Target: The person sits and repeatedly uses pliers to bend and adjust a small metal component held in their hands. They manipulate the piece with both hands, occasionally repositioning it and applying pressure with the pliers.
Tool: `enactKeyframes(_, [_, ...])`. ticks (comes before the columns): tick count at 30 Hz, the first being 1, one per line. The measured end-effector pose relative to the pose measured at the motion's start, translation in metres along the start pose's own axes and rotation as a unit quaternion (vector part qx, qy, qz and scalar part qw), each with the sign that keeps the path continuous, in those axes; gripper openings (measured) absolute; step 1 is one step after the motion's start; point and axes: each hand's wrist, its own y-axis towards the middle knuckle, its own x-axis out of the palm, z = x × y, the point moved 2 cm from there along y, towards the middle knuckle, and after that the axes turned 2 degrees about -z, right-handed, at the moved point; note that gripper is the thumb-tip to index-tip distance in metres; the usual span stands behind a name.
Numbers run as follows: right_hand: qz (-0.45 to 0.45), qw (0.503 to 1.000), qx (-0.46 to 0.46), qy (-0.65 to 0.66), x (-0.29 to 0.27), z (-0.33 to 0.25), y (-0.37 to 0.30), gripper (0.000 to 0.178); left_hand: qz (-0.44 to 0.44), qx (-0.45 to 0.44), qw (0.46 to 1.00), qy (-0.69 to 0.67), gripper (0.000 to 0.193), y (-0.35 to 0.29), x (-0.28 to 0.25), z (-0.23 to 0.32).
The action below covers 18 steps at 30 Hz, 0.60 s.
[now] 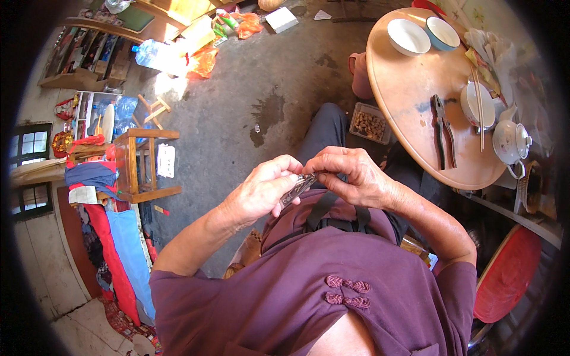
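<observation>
In front of my body, my left hand point(265, 184) is closed around a small silver-grey metal tool point(297, 189). The tool is slim, with slots or holes along its side, like a folding multi-tool; its exact kind is hard to make out. The fingers of my right hand point(347, 173) pinch its far end, close to the left fingertips. Those fingers hide that end of the tool. To the right, pliers point(440, 127) with dark and reddish handles lie on the round wooden table point(409, 113), apart from both hands.
White bowls point(408, 37), chopsticks point(478, 110) and a white teapot point(512, 141) are on the table. A plastic tub point(369, 123) of brown, peanut-like pieces stands beside my leg. Leftward are a wooden stool point(148, 166), piled clothes point(116, 237) and a large water bottle point(157, 56).
</observation>
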Motion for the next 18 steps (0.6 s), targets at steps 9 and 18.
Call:
enactKeyframes(9, [0.032,0.983,0.167,0.070,0.005,-0.008,0.010,0.019,0.034,0.016,0.997,0.067,0.024,0.003,0.004,-0.002])
enactKeyframes(18, [0.036,0.966,0.212,0.143,0.005,0.011,0.007,0.018,0.033,0.017,0.998,0.059,0.030,0.003,0.007,0.002])
